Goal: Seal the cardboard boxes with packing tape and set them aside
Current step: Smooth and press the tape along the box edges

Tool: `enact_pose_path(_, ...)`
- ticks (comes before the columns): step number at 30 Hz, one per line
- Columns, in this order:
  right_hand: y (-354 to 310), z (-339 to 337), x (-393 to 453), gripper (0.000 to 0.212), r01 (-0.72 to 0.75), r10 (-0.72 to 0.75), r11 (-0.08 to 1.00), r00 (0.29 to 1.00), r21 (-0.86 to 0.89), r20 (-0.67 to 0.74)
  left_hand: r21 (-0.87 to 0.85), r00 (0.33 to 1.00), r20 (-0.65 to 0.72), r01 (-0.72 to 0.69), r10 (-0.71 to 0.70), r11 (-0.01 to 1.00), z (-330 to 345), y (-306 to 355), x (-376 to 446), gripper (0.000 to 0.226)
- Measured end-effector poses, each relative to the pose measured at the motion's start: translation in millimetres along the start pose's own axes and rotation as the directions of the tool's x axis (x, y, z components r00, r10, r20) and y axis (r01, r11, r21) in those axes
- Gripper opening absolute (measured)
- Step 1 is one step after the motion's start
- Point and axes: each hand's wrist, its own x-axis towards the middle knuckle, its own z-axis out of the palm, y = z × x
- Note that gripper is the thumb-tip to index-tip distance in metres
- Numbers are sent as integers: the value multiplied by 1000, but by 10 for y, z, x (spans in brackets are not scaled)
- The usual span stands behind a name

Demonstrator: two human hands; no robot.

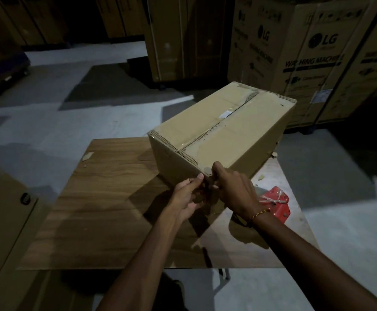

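Note:
A closed brown cardboard box (223, 129) stands on the wooden table (106, 198), turned at an angle, its top flaps meeting along a centre seam covered by clear tape. At the box's near bottom corner my left hand (188, 196) and my right hand (232, 189) meet, fingers curled and pinching something small that looks like tape against the corner edge. What exactly they pinch is hidden by the fingers and the dim light. A red tape dispenser (275, 204) lies on the table just right of my right wrist.
Tall printed appliance cartons (313, 61) stand behind the table at the back right. Another carton (1, 212) stands close at my left. Small cardboard scraps (87, 156) lie on the table. Grey floor (48, 122) surrounds the table.

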Motion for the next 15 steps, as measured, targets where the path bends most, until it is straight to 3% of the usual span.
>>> enact_pose_path(3, -8, -103, 8, 37, 26, -17, 992, 998, -127, 66, 33, 999, 21, 36, -36, 999, -56, 68, 22, 16)
enact_pose_path(6, -65, -229, 135, 31, 67, -66, 983, 998, -171, 13, 116, 999, -6, 41, -41, 992, -112, 121, 46, 29)
enact_pose_path(9, -168, -235, 285, 30, 52, -46, 988, 998, -147, 47, 135, 998, -31, 51, -48, 990, -172, 85, 77, 13)
enact_pose_path(11, -205, -168, 329, 28, 27, -19, 989, 998, -145, 57, 86, 998, -59, 31, -26, 996, -216, 82, 114, 2)
enact_pose_path(15, -214, -60, 324, 22, -21, 32, 985, 998, -170, 63, -131, 989, -143, -62, 43, 989, -298, 272, 259, 9)
